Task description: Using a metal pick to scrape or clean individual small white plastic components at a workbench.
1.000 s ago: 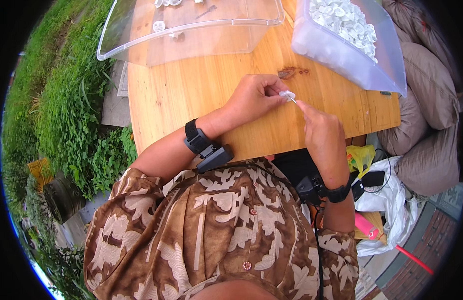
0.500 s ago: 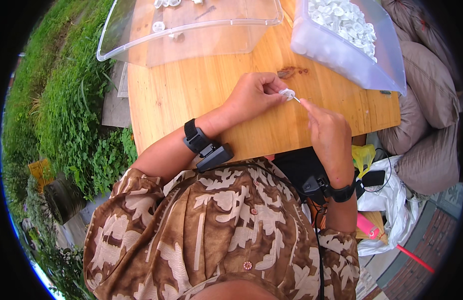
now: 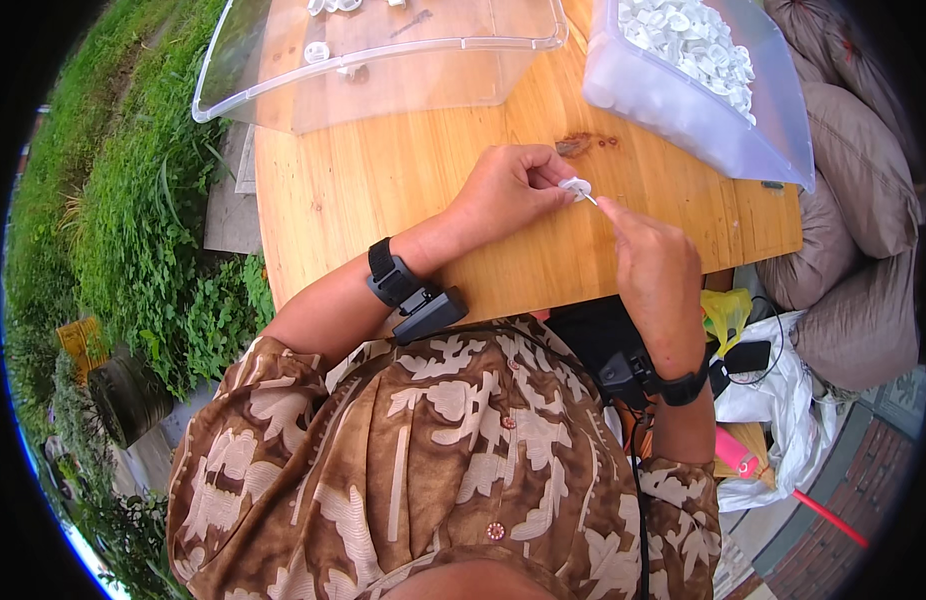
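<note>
The left hand [image 3: 513, 195] pinches the small white piece [image 3: 575, 186], best kept steady against the thin, seemingly metal tool [image 3: 591, 200] gripped in the right hand [image 3: 658, 262].

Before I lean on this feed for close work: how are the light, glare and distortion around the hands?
In the head view: soft daylight on the table, faint shadows, no strong glare; fisheye bending toward the rim, black corners, bright fringe lower left; left hand and right hand fairly sharp, but the white piece too small and pale for fine detail.
</note>
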